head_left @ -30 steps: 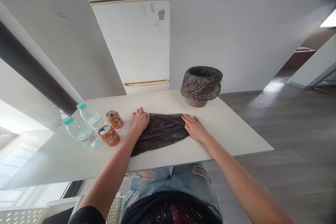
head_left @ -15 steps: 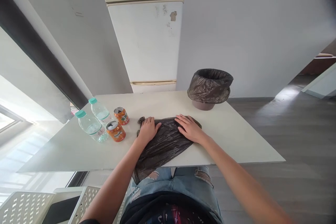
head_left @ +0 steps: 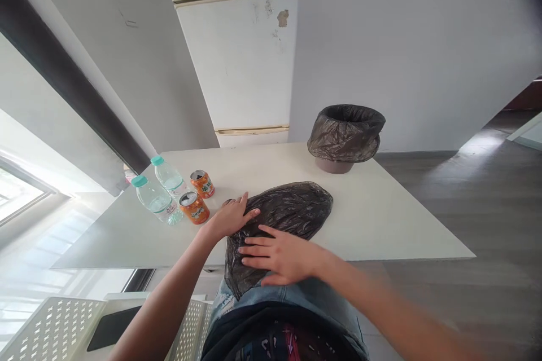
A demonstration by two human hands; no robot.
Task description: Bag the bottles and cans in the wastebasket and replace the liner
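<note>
A thin black plastic bag (head_left: 292, 208) lies spread on the white table (head_left: 389, 225), its near end hanging over the front edge. My left hand (head_left: 232, 216) rests on the bag's left side, thumb and fingers apart. Closer to my body, my right hand (head_left: 279, 255) is over the hanging part of the bag with fingers spread; whether it touches the plastic I cannot tell. To the left of my left hand stand two orange drink cans, the nearer can (head_left: 195, 208) and the farther can (head_left: 203, 185).
Two clear bottles with green caps, a nearer bottle (head_left: 156, 201) and a farther bottle (head_left: 169, 176), stand left of the cans. A bin lined with a black bag (head_left: 345, 135) stands at the back right. Behind the table are a white fridge (head_left: 241, 62) and a grey wall.
My right hand has left the bag's far right part and moved toward my body, over its near end. My left hand remains on the left side. The view has shifted slightly.
</note>
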